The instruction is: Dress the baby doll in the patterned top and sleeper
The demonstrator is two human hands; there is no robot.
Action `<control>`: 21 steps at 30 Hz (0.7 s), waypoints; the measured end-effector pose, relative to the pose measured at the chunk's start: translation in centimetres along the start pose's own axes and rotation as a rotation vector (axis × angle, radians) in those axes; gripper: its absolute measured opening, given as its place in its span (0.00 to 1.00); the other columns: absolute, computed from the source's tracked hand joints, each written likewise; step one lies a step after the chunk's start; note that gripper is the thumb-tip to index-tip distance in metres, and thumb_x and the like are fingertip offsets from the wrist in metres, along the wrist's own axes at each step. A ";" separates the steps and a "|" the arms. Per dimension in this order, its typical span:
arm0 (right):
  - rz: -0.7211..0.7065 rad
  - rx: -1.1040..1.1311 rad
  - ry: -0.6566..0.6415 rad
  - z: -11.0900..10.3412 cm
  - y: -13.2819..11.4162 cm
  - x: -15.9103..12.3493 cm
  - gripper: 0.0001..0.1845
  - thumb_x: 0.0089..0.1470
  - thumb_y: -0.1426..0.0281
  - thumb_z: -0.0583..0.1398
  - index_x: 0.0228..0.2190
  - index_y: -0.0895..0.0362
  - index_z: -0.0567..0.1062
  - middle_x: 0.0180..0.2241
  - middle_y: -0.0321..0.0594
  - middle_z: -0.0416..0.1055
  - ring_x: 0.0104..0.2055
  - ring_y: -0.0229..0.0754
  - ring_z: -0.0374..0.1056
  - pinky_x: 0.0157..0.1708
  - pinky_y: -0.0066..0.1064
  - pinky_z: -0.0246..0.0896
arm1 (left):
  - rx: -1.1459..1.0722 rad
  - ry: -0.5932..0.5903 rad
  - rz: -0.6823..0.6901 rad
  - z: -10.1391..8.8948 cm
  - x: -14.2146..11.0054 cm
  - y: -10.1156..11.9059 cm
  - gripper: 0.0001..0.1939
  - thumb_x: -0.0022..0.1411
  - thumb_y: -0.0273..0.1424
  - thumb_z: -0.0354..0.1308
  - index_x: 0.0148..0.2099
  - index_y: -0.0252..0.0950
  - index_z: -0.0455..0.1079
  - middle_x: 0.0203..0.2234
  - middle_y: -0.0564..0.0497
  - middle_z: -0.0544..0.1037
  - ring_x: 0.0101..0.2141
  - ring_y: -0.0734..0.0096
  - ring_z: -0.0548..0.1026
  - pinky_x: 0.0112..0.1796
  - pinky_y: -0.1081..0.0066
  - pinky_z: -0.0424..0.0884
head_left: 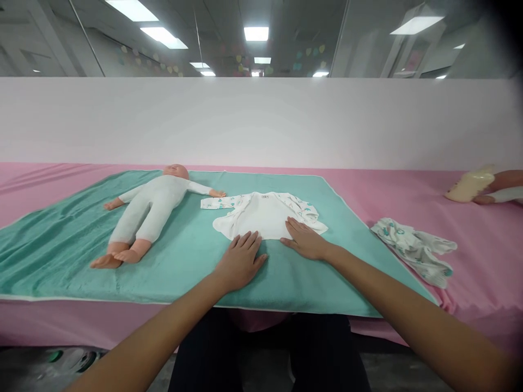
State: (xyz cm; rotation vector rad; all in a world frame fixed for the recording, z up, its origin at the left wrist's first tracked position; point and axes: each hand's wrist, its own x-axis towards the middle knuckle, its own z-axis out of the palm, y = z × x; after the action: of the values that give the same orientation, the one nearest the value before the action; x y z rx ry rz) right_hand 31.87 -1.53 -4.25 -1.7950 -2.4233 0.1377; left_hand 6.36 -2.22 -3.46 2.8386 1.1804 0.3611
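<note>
A white baby shirt (261, 215) with patterned sleeves lies spread open on a teal towel (171, 283). Its left sleeve stretches out to the side, while the right one looks bunched. My left hand (241, 261) rests flat at the lower edge of the shirt, fingertips touching the cloth. On the lower right part of the garment lies my right hand (304, 238), palm down with fingers stretched out. Neither hand grips anything. To the left a baby doll (151, 209) in white lies on its back, one of its hands close to the outstretched sleeve.
Crumpled patterned baby clothing (414, 250) sits at the towel's right edge. Farther right, a baby bottle (469, 184) lies beside a partly visible doll limb (506, 188). A pink cloth (486, 245) covers the table, with a white wall (261, 122) behind.
</note>
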 end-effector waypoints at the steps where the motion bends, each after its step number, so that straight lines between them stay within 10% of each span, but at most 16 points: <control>1: 0.002 -0.005 0.004 0.0 0.1 -0.2 0.46 0.55 0.43 0.36 0.62 0.65 0.46 0.64 0.50 0.36 0.66 0.49 0.33 0.63 0.43 0.36 | 0.000 0.003 0.002 0.0 0.0 0.0 0.30 0.66 0.46 0.33 0.64 0.37 0.50 0.63 0.47 0.52 0.62 0.60 0.48 0.59 0.54 0.47; 21: 0.037 -0.008 0.069 0.2 0.6 -3.3 0.42 0.58 0.46 0.36 0.62 0.64 0.47 0.64 0.46 0.38 0.66 0.45 0.34 0.63 0.41 0.36 | -0.001 -0.012 -0.001 -0.1 -0.1 0.0 0.31 0.66 0.46 0.32 0.64 0.37 0.49 0.63 0.48 0.51 0.62 0.59 0.48 0.59 0.54 0.47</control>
State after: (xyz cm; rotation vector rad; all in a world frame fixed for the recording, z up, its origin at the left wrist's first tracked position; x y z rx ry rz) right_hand 33.34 -4.52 -4.64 -1.8172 -2.3481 0.0693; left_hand 6.31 -2.30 -3.40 2.8348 1.1797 0.3448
